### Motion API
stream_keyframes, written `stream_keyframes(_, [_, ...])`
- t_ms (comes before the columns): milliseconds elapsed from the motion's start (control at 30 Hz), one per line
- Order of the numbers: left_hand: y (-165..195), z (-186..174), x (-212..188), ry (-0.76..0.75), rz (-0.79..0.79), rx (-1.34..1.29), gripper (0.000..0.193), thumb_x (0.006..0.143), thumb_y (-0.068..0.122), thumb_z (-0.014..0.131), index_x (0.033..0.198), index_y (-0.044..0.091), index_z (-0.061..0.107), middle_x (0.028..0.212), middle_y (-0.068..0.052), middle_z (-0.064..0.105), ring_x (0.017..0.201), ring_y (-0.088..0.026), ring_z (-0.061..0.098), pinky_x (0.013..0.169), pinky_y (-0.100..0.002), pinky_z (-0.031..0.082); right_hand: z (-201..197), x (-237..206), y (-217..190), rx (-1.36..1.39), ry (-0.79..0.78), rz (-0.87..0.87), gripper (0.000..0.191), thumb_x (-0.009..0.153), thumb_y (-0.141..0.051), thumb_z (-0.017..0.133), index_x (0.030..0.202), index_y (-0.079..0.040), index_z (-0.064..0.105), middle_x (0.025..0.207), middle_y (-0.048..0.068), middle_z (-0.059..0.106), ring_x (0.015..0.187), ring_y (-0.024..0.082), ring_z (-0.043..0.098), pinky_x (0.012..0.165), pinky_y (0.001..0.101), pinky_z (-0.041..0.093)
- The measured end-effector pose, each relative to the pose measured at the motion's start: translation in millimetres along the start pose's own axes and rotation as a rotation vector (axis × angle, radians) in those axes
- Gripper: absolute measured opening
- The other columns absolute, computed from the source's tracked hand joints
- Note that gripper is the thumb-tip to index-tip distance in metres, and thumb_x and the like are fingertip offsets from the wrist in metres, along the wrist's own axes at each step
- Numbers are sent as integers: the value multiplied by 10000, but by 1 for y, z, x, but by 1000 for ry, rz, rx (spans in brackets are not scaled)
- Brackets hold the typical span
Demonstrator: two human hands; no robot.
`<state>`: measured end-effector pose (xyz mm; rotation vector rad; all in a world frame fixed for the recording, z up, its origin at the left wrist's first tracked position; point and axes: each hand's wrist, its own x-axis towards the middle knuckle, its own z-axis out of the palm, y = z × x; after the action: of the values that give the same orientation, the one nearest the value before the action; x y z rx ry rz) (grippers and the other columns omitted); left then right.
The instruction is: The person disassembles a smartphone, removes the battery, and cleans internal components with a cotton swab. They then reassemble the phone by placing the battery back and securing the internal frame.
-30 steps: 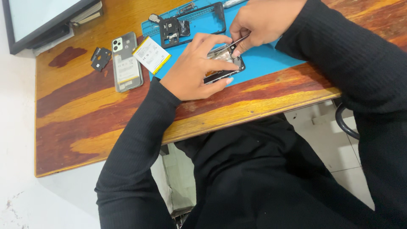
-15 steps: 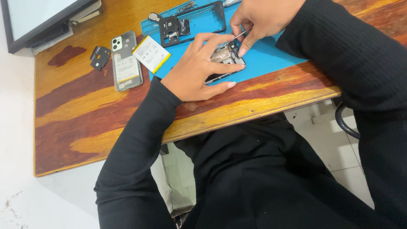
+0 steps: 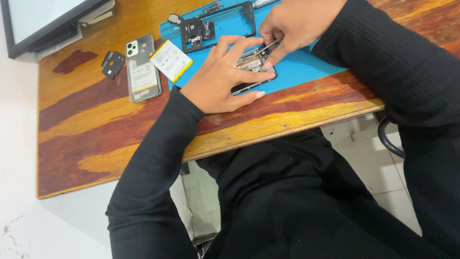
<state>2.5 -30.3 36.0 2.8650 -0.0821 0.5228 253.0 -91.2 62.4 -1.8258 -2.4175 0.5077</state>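
opened phone (image 3: 254, 72) mostly hidden under left hand (image 3: 220, 79), monitor (image 3: 43, 21) cut off

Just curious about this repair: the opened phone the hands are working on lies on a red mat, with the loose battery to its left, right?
Not quite. In the head view the mat is blue, not red. The opened phone does lie on it, with the loose battery to its left.
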Motion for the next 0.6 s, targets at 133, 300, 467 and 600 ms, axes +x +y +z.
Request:
stream_keyframes(133, [0,-1,-1,-1,-14,-19,343,968,352,794,1305,294,768,1573,-120,431,1422,-386,368,1182,-508,373,1,2,1,-41,-34,26,489,806,-520,813,902,-43,760,654,99,708,536,232,650,531,348,518])
stream_keyframes(300, [1,-3,0,-6,-14,-24,349,959,356,802,1298,284,769,1565,-122,433,1414,-387,370,1179,-510,372,4,3,2,-123,11,-7,520,785,-539,824,937,-46,759,688,91,716,549,228,668,546,331,535])
stream_keyframes(467, [1,-2,1,-8,-17,-19,353,951,364,808,1292,282,771,1553,-124,436,1407,-389,371,1168,-515,372,4,2,1,-100,34,-16,535,759,-544,836,911,-38,756,669,92,700,542,228,647,536,337,520])
stream_keyframes(600, [0,-3,0,-16,-19,-28,355,957,360,804,1302,284,770,1558,-117,440,1405,-385,378,1175,-513,373,4,3,1,-101,3,12,527,778,-552,824,898,-44,751,650,92,686,535,231,632,525,343,511])
